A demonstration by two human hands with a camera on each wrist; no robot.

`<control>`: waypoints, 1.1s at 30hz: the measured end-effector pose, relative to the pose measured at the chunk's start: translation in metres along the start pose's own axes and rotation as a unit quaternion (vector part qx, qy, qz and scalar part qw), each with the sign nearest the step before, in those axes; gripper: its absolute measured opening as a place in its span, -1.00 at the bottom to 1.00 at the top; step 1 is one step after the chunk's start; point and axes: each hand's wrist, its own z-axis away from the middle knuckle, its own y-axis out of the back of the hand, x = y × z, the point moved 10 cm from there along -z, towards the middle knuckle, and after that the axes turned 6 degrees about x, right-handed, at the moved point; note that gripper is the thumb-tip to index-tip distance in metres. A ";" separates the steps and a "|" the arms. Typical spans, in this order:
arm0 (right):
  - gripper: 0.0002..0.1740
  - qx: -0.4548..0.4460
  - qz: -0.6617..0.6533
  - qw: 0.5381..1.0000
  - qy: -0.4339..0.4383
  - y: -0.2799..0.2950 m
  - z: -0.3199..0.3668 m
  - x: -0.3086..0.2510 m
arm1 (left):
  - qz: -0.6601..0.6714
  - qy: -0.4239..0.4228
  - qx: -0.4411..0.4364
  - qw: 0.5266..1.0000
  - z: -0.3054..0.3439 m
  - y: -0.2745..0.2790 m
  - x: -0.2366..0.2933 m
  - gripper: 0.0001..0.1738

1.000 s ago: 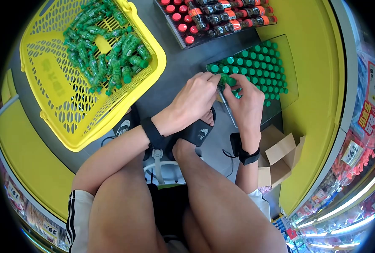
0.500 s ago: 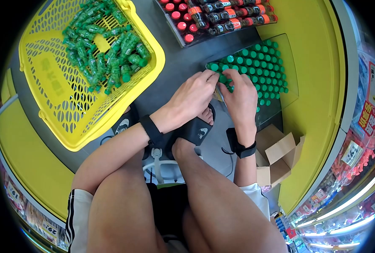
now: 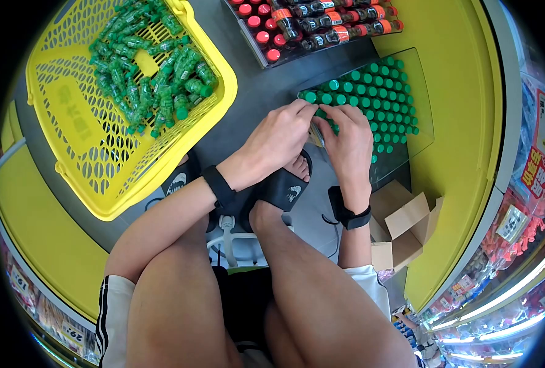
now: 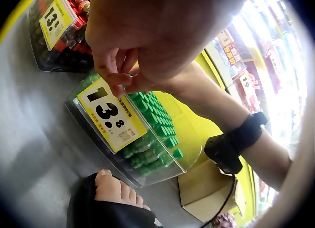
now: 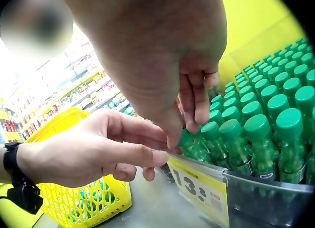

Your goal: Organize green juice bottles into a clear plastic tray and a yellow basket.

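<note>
In the right wrist view, my right hand [image 5: 162, 65] pinches the green cap of a small bottle [image 5: 193, 150] at the near corner of a clear bin [image 5: 275, 186]. My left hand [image 5: 93, 149] is beside it, thumb tip at the top edge of the yellow price card [image 5: 199, 188], forefinger reaching toward the same corner. Rows of upright green-capped bottles [image 5: 258, 127] fill the bin. In the head view, my left hand [image 3: 278, 138] and right hand [image 3: 349, 144] meet at the bin's near corner, fingertips close together, hiding the bottle between them.
A yellow basket [image 3: 223, 101] holding many loose green bottles [image 3: 140, 92] stands at the left. Behind is a bin of red-capped bottles [image 3: 337, 24], some lying on top. An opened cardboard box [image 3: 407, 218] sits at the right, before a yellow ledge [image 3: 468, 153].
The green bottle was visible between both hands above the bin's corner; now its cap is down among the others. My right hand has moved slightly left, and its fingers are nearer my left hand.
</note>
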 end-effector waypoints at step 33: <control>-0.79 0.000 -0.040 0.986 -0.160 -0.013 0.006 0.036 | -0.193 -0.125 -0.053 0.972 0.006 -0.013 0.015 -0.50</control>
